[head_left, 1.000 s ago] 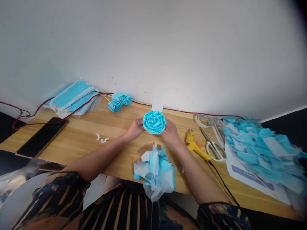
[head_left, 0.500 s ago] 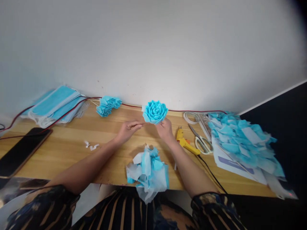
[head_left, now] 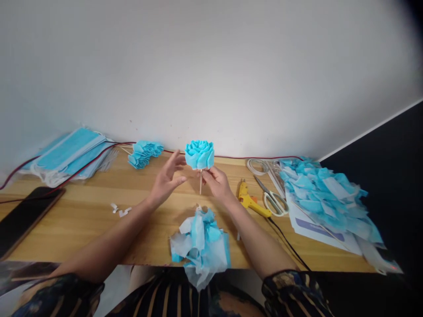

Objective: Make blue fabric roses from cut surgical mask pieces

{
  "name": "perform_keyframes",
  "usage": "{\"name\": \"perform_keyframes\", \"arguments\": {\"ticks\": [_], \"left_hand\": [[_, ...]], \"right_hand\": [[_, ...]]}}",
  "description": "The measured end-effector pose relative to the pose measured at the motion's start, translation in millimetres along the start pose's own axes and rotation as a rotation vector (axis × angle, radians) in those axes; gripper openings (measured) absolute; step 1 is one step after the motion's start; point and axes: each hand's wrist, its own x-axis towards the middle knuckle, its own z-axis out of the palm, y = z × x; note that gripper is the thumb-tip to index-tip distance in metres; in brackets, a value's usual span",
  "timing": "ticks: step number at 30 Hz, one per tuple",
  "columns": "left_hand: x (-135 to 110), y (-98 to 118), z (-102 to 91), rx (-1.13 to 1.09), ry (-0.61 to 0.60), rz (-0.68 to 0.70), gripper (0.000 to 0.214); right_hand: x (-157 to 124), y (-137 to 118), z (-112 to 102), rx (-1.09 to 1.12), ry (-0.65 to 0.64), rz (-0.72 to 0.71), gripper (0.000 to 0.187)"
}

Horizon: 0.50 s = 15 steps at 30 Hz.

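A blue artificial flower [head_left: 199,155] with layered petals stands upright on a thin pale stick. The fingers of my right hand [head_left: 216,181] pinch that stick just below the bloom. Spread beside the petals on the left is my left hand [head_left: 168,176], its fingers apart and holding nothing. Below both hands, a crumpled heap of blue and white fabric scraps [head_left: 203,246] hangs partly over the table's front edge. Two or more similar blue flowers [head_left: 144,154] lie against the wall to the left.
A yellow glue gun [head_left: 251,202] and scissors [head_left: 276,202] lie right of my right hand. Farther right is a pile of cut blue pieces [head_left: 324,193]. Face masks [head_left: 71,152] and a phone [head_left: 28,220] are on the left. A red cable [head_left: 228,157] runs along the wall.
The flower has turned from facing me to upright and shifted slightly left, its stick now showing. My left hand has let go of the stick and spread its fingers.
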Motion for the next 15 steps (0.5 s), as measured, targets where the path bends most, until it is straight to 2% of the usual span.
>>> {"name": "perform_keyframes", "arguments": {"ticks": [3, 8, 10, 15], "left_hand": [[3.5, 9.9, -1.0, -0.071, -0.017, 0.143, 0.116], [3.8, 29.6, -2.1, 0.022, -0.054, 0.188, 0.138], [3.0, 35.4, -2.1, 0.045, -0.079, 0.198, 0.142], [0.0, 40.8, 1.1, 0.022, -0.092, 0.221, 0.138]], "right_hand": [[-3.7, -4.7, 2.3, -0.146, -0.015, -0.077, 0.028], [-5.5, -7.1, 2.8, -0.287, -0.047, -0.215, 0.034], [-5.6, -6.0, 3.3, -0.321, -0.065, -0.248, 0.037], [-7.7, -3.9, 6.8, -0.341, -0.1, -0.279, 0.041]]}}
